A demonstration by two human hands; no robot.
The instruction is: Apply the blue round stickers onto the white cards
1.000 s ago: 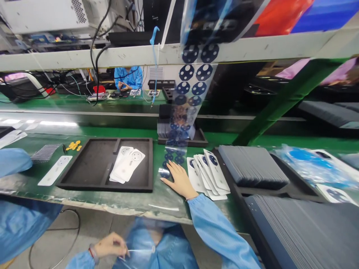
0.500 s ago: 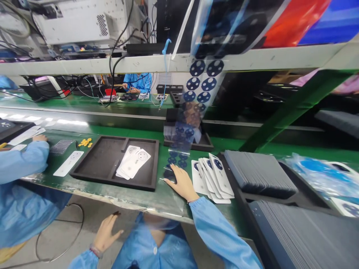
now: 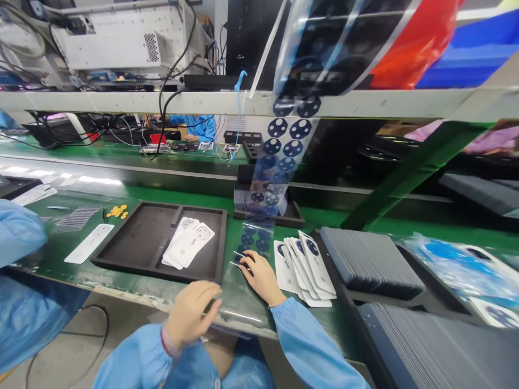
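A clear film strip [image 3: 279, 162] with paired dark-blue round stickers, each with holes, hangs from the shelf down to the green bench. My right hand [image 3: 261, 278] is at its lower end, fingers bent and closed on the film edge; the exact fingertip contact is partly hidden. My left hand [image 3: 192, 313] is over the bench's front edge, empty, thumb apart from the fingers. In front of it lies a black tray [image 3: 132, 232] with several white phone-shaped cards [image 3: 188, 243]. Right of my right hand, a fanned pile of white cards [image 3: 304, 267] bears dark-blue round stickers.
Grey stacked sheets [image 3: 373, 259] fill a black tray on the right, beside clear-blue plastic wrapping [image 3: 454, 265]. A co-worker's blue sleeve [image 3: 20, 232] is at the left, near a single white card [image 3: 89, 243] and yellow pieces [image 3: 117, 210]. A shelf edge [image 3: 121, 102] runs overhead.
My left hand has risen from below the bench edge and moved right, toward my right hand. My right hand's fingers have curled at the film's end. The co-worker's arm has drawn back left.
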